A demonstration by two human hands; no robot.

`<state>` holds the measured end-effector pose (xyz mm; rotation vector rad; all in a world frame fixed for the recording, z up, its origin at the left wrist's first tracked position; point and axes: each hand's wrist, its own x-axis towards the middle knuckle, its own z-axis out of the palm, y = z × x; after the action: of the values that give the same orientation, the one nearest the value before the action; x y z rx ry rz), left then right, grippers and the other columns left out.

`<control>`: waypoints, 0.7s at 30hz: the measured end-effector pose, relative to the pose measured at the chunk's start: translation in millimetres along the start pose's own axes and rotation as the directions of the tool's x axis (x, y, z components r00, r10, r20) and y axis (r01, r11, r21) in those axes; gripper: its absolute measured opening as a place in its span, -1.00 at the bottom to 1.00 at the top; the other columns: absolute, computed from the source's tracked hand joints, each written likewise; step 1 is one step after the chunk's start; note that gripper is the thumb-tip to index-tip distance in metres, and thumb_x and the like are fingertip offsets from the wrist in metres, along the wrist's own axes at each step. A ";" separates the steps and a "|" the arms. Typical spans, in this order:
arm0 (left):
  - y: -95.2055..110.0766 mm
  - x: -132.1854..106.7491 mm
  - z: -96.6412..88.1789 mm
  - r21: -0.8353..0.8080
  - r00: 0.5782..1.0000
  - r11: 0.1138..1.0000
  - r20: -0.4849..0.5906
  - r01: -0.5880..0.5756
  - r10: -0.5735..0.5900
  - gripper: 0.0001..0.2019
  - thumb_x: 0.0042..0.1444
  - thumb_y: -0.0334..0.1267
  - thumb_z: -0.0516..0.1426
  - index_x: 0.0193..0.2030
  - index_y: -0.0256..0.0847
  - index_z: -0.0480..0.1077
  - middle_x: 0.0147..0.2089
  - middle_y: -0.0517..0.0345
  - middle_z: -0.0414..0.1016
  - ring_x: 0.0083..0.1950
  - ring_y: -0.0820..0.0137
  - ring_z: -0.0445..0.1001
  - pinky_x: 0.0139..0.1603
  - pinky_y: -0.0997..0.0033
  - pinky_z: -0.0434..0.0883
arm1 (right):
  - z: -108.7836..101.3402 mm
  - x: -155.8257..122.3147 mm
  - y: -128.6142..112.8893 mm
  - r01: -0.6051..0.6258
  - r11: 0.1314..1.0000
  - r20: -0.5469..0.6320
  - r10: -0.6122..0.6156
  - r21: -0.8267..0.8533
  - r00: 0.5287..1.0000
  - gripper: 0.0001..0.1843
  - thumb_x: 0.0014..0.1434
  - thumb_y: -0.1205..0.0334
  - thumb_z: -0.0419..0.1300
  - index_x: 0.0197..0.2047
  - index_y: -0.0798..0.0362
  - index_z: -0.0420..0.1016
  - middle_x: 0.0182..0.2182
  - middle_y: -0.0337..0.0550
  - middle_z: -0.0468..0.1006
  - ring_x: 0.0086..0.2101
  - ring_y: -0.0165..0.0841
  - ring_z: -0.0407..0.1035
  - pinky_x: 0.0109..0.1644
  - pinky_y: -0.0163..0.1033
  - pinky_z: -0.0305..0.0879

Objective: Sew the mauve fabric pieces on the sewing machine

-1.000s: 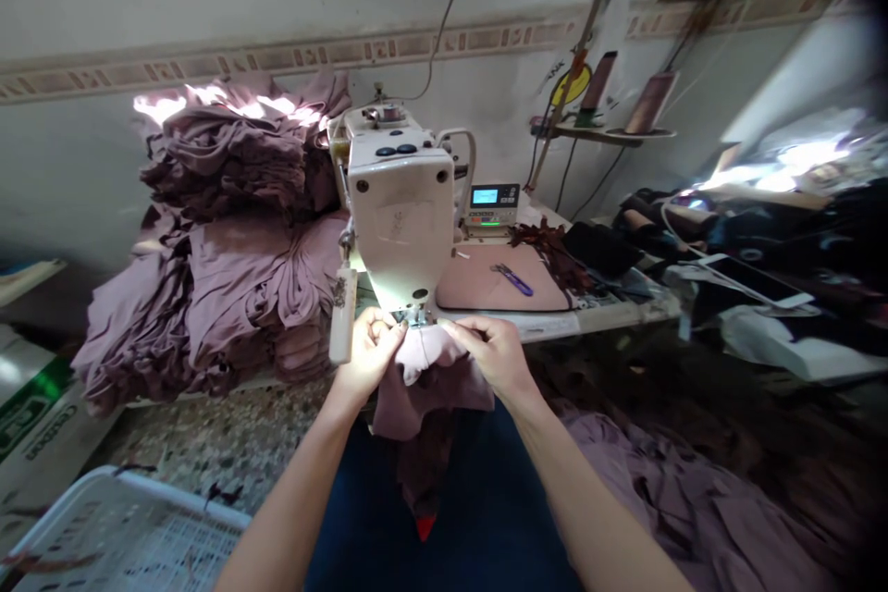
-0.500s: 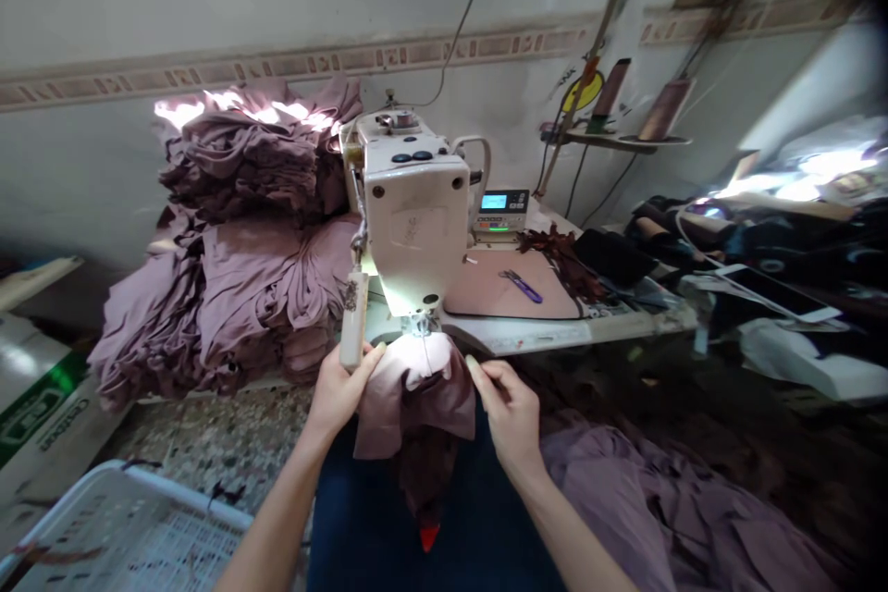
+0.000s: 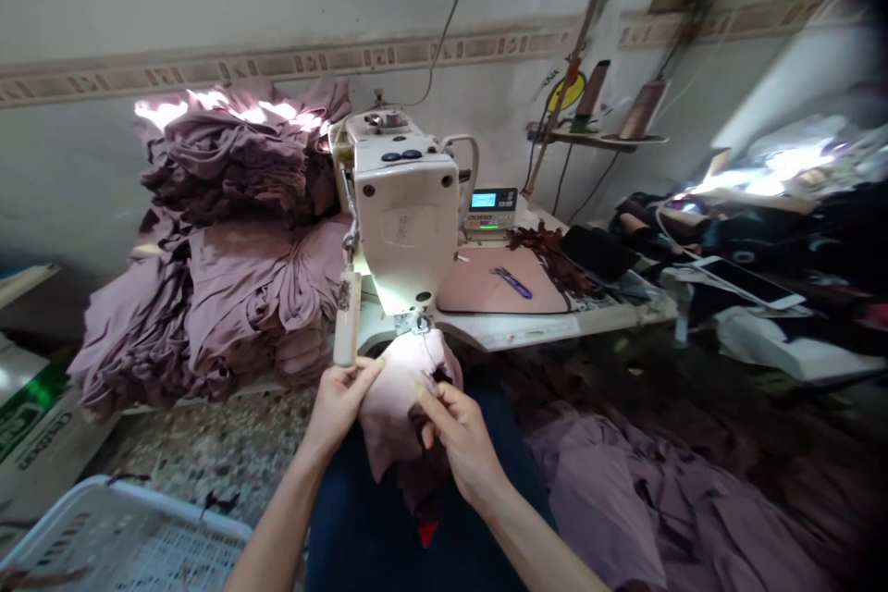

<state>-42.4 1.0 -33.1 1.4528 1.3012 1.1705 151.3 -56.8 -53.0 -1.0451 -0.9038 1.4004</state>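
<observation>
A mauve piece of fabric point(image 3: 390, 421) hangs from under the needle area of a white sewing machine point(image 3: 406, 222), lit by its lamp. On its left edge, my left hand point(image 3: 339, 402) pinches the cloth between thumb and fingers, just below the machine's pale lever-like bar point(image 3: 346, 319). My right hand point(image 3: 462, 435) is closed on the fabric's right side, close below the presser foot, with thumb and forefinger together. A darker part of the cloth hangs down over my lap, with a small red tip point(image 3: 427, 533) at its bottom.
Stacks of mauve fabric point(image 3: 256, 277) rise at the left. Purple thread snips point(image 3: 511, 283) lie on a pink mat point(image 3: 472, 287) by the control panel point(image 3: 492, 211). A phone point(image 3: 749, 282) rests at the right. More cloth point(image 3: 624, 499) lies lower right; a white basket point(image 3: 131, 499) stands lower left.
My right hand has moved left and inward onto the cloth beneath the needle area, folding its right side over. My left hand keeps its hold. The view has shifted slightly.
</observation>
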 end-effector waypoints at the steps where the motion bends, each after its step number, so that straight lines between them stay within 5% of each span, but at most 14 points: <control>1: -0.8 -6.6 -1.3 0.001 0.997 1.000 0.081 0.000 -0.001 -0.56 0.24 0.12 0.33 -0.32 -0.29 0.64 -0.36 0.08 0.59 -0.34 0.34 0.45 -0.29 0.45 0.37 | -8.3 -3.5 -3.2 0.002 1.000 0.004 -0.002 -0.028 1.000 -0.38 0.19 -0.37 0.42 -0.44 0.02 0.42 -0.58 -0.33 0.38 -0.63 -0.48 0.16 -0.54 -0.31 0.03; 4: -3.0 -21.8 -4.8 0.046 0.948 0.998 0.317 -0.044 0.028 -0.58 0.25 0.06 0.35 -0.41 -0.29 0.63 -0.41 0.08 0.52 -0.34 0.35 0.43 -0.30 0.45 0.34 | -31.1 -12.5 -16.8 0.039 0.979 0.110 -0.017 -0.201 0.994 -0.40 0.23 -0.30 0.40 -0.52 0.01 0.39 -0.64 -0.33 0.30 -0.62 -0.45 0.13 -0.53 -0.28 0.01; 9: -4.2 -36.5 9.7 -0.019 0.930 1.000 0.367 -0.004 0.011 -0.67 0.28 0.02 0.34 -0.09 -0.24 0.64 -0.14 0.00 0.60 -0.25 0.35 0.46 -0.24 0.44 0.41 | -41.4 -22.1 -38.1 0.189 0.821 0.386 0.041 -0.539 0.922 -0.54 0.32 0.05 0.33 -0.58 0.06 0.51 -0.63 -0.30 0.32 -0.53 -0.42 0.14 -0.42 -0.26 -0.01; 13: 1.1 -47.4 28.1 0.005 0.681 0.992 0.727 0.126 -0.089 -0.61 0.21 0.08 0.38 -0.19 -0.27 0.60 -0.30 0.14 0.53 -0.36 0.44 0.37 -0.34 0.50 0.30 | -45.6 -23.7 -50.1 0.260 0.743 0.504 0.120 -0.617 0.855 -0.61 0.31 0.04 0.36 -0.50 0.07 0.69 -0.63 -0.28 0.43 -0.54 -0.40 0.24 -0.42 -0.28 0.04; 15: 1.7 -49.9 29.8 -0.008 0.634 0.984 0.766 0.176 -0.107 -0.56 0.22 0.13 0.36 -0.32 -0.28 0.55 -0.41 0.19 0.44 -0.40 0.46 0.31 -0.37 0.51 0.27 | -53.1 -21.7 -55.9 0.266 0.745 0.525 0.131 -0.612 0.841 -0.68 0.28 0.04 0.39 -0.43 0.05 0.75 -0.57 -0.24 0.55 -0.50 -0.36 0.36 -0.38 -0.28 0.13; 17: 0.4 -49.7 26.5 -0.018 0.683 0.982 0.721 0.187 -0.116 -0.52 0.27 0.16 0.32 -0.34 -0.29 0.54 -0.43 0.18 0.44 -0.40 0.46 0.30 -0.36 0.51 0.27 | -61.8 -18.3 -60.2 0.235 0.768 0.497 0.122 -0.596 0.859 -0.72 0.26 0.06 0.41 -0.41 0.03 0.77 -0.49 -0.19 0.64 -0.44 -0.31 0.44 -0.35 -0.28 0.21; 21: -1.5 -45.8 17.7 0.007 0.851 0.995 0.518 0.101 -0.090 -0.58 0.29 0.11 0.34 -0.23 -0.30 0.63 -0.38 0.13 0.50 -0.36 0.44 0.34 -0.35 0.51 0.28 | -71.3 -10.4 -58.5 0.126 0.840 0.344 0.075 -0.528 0.936 -0.68 0.28 0.00 0.38 -0.39 0.05 0.75 -0.46 -0.15 0.66 -0.41 -0.26 0.47 -0.32 -0.26 0.30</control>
<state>-26.5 -44.4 -43.2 1.5310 0.9626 0.6520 237.5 -64.3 -19.3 -1.2060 -1.6493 1.3600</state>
